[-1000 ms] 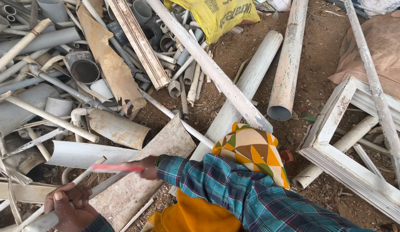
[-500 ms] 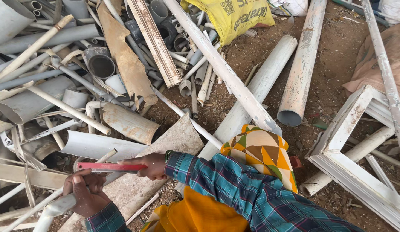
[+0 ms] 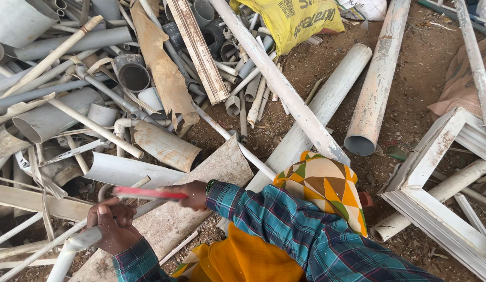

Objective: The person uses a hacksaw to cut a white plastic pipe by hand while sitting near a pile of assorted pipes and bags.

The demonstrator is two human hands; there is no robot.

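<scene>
Pipe, white plastic, near left amid scrap, judged light, stiff, slippery with dust; left hand clamped around it, right hand closed on red tool just above.

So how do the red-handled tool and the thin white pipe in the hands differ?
The red-handled tool is short, red and lies about level in the right hand; the thin white pipe is long, dirty white and slants from lower left up toward the right, under the left hand. Both are slender and cross near the hands.
</scene>
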